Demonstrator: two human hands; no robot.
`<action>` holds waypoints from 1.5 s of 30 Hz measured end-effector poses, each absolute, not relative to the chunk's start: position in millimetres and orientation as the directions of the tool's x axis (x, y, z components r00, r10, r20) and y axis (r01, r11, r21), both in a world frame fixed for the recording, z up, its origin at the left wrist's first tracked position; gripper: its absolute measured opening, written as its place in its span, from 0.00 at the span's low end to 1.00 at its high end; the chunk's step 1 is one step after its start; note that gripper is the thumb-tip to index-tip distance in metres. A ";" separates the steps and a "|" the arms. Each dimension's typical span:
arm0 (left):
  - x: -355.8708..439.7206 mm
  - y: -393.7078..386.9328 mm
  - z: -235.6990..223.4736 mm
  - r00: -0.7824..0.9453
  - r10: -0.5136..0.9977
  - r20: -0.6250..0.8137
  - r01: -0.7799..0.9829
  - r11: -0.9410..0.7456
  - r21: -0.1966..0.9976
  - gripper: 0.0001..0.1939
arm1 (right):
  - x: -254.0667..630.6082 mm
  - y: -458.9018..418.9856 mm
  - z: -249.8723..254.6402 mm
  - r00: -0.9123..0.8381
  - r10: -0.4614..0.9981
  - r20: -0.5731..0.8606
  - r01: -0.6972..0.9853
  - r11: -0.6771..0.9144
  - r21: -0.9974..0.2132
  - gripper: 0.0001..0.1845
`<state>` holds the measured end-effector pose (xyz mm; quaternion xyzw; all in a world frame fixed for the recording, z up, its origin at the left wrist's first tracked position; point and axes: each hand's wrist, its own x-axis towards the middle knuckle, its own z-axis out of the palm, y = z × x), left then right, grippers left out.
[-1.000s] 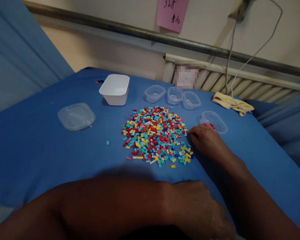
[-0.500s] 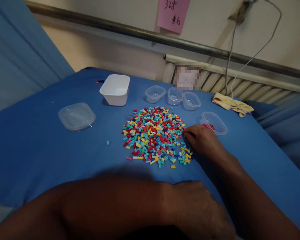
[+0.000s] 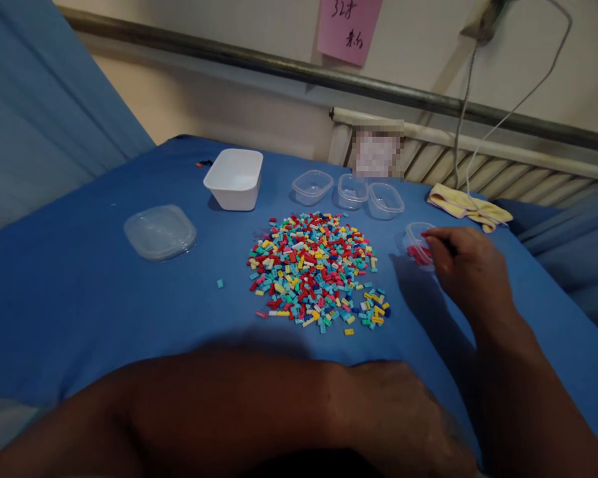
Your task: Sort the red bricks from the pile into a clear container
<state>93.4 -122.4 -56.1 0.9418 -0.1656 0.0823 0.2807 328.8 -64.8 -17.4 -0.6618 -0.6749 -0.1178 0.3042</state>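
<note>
My right hand (image 3: 471,269) pinches a small red toy brick (image 3: 425,234) between thumb and finger. It is over a clear plastic container (image 3: 418,229), in which several red bricks (image 3: 418,255) lie. Left of that hand spreads a large heap of mixed small toy bricks (image 3: 311,265), in red, light blue, yellow, green, pink and white. My left hand (image 3: 403,411) rests at the near edge with its back up; its fingers are hidden from view, and I cannot tell whether it holds anything.
Behind the heap stand a white tub (image 3: 235,182) and three clear containers (image 3: 311,187). Clear lids (image 3: 160,232) lie at left, and a lone light blue brick (image 3: 220,283) near them. A yellow cloth (image 3: 468,204) lies by the radiator, with a cable over it.
My right hand has moved from the heap's right edge, rightward to above the container of red bricks, carrying a red brick. My left hand has stayed put.
</note>
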 end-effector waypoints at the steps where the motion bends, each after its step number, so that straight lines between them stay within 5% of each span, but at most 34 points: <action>1: 93.4 -122.1 -55.5 0.932 -0.273 0.239 -0.359 -0.789 0.498 0.07 | 337.4 -64.9 -18.0 0.101 0.813 0.574 0.969 0.050 -0.241 0.15; 4: 93.8 -121.3 -53.5 0.933 -0.279 0.227 -0.358 -0.789 0.499 0.08 | 350.3 -63.8 -22.5 0.141 0.800 0.583 0.970 0.005 -0.243 0.15; 8: 94.6 -121.4 -51.9 0.941 -0.263 0.212 -0.336 -0.794 0.506 0.07 | 326.1 -65.7 -23.4 0.028 0.791 0.611 0.950 0.170 -0.262 0.13; 13: 98.4 -122.1 -48.1 0.945 -0.273 0.181 -0.327 -0.790 0.519 0.05 | 258.7 -76.8 -25.4 -0.398 0.799 0.451 0.736 0.571 -0.364 0.10; 16: 101.7 -123.0 -46.7 0.940 -0.288 0.180 -0.340 -0.802 0.491 0.05 | 232.5 -82.3 -30.9 -0.550 0.743 0.380 0.619 0.669 -0.411 0.12; 27: 102.4 -124.4 -49.7 0.938 -0.290 0.188 -0.346 -0.775 0.530 0.08 | 240.9 -84.4 -30.5 -0.543 0.780 0.311 0.654 0.625 -0.426 0.12; 33: 104.6 -126.0 -56.7 0.923 -0.280 0.263 -0.378 -0.785 0.491 0.07 | 230.2 -81.4 -33.6 -0.532 0.822 0.204 0.749 0.570 -0.338 0.11; 45: 104.6 -125.4 -55.9 0.921 -0.288 0.263 -0.384 -0.786 0.484 0.07 | 225.3 -84.0 -19.6 -0.498 0.866 0.050 0.777 0.471 -0.418 0.06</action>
